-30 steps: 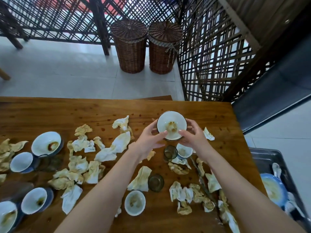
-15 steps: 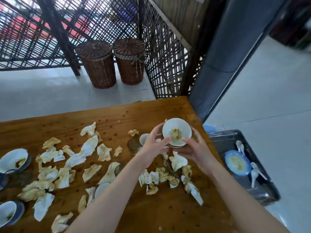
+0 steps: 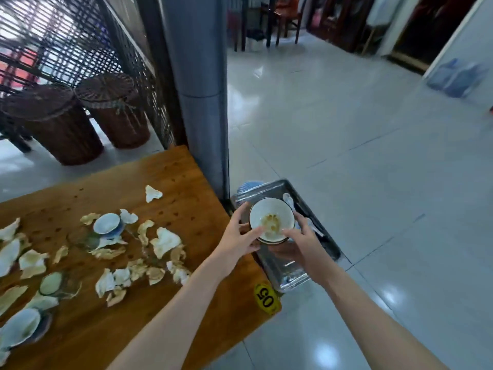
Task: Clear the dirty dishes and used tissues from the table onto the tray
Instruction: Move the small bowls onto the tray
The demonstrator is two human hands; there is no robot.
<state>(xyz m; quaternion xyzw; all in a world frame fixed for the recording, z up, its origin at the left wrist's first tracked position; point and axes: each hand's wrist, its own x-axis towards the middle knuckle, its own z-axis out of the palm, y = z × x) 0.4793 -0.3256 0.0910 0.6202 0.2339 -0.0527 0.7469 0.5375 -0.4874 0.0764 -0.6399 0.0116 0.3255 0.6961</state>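
Bowl (image 3: 271, 218) holding brown residue, above tray (image 3: 293, 273), left grip (image 3: 237, 239) and right grip (image 3: 304, 244) both clamped on its rim, two spoons (image 3: 288, 200) in tray, surface (image 3: 186, 303) adjacent, many crumpled tissues (image 3: 164, 240), at least two other bowls (image 3: 106, 222), two lidded baskets (image 3: 53, 129) on floor.

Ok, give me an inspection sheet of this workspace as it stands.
Surface: wooden table, stained.
Job's things: dirty bowl held over the metal tray; spoons in it; used tissues and more bowls lie on the table.
Clutter: yellow 05 tag at table corner.
Grippers: left hand and right hand both grip the bowl.
Cables: nothing seen.
Surroundings: two wicker baskets, grey pillar, tiled floor.
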